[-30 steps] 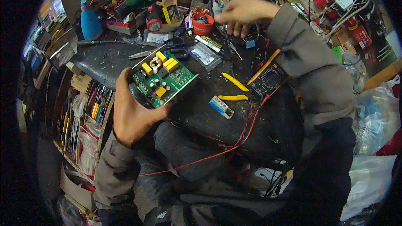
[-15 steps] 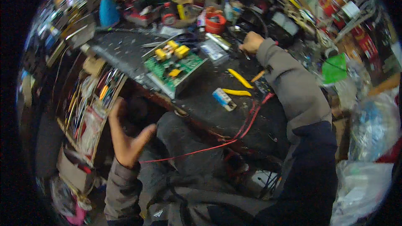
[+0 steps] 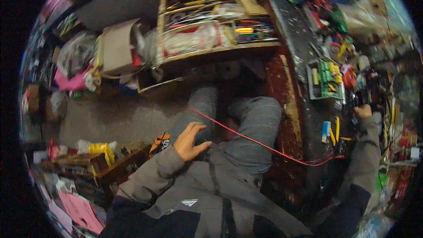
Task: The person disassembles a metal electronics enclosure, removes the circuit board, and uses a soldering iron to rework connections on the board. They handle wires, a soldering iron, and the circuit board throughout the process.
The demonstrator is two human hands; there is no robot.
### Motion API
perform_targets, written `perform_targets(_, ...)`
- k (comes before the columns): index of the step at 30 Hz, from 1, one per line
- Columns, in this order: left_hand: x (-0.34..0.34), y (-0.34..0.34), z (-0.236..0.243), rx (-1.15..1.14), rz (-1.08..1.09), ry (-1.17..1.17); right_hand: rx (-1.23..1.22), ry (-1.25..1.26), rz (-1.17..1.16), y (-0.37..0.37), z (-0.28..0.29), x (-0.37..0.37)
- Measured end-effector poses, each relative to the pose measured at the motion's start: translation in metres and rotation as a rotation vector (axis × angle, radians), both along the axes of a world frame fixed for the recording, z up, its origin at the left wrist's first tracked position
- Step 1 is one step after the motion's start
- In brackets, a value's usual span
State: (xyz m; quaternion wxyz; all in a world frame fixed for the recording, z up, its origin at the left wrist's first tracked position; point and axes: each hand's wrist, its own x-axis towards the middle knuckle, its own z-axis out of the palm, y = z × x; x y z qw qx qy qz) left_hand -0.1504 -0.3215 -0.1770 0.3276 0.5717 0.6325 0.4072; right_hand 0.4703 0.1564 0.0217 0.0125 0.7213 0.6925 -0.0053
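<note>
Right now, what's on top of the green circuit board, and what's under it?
Yellow blocks on top of the green circuit board; smaller parts too blurred to tell. A pale frame shows along its edge; everything underneath is covered.

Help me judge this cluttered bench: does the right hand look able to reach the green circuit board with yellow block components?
Probably yes: the right hand is near the green circuit board, and nothing tall seems in the way, though blur hides whether that hand holds anything.

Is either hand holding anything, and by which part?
The left hand is empty; the right hand is too blurred to tell whether it holds anything.
</note>
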Motion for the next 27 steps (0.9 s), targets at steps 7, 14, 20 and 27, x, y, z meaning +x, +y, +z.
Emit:
perform_targets(7, -0.032, -0.016, -0.044, 0.011, 0.217, -0.012, 0.122, 0.472, 0.199, -0.035, 0.123, -0.036)
perform_targets(14, -0.063, -0.024, -0.11, -0.124, 0.434, -0.073, 0.398, 0.101, 0.573, -0.125, 0.219, -0.116)
perform_targets(20, -0.135, -0.009, -0.183, -0.268, 0.658, 0.082, 0.547, 0.157, 0.54, -0.185, 0.21, -0.198)
perform_targets(27, -0.273, 0.088, -0.265, -0.101, 0.879, 0.245, 0.437, 0.105, 0.517, -0.229, 0.18, -0.26)
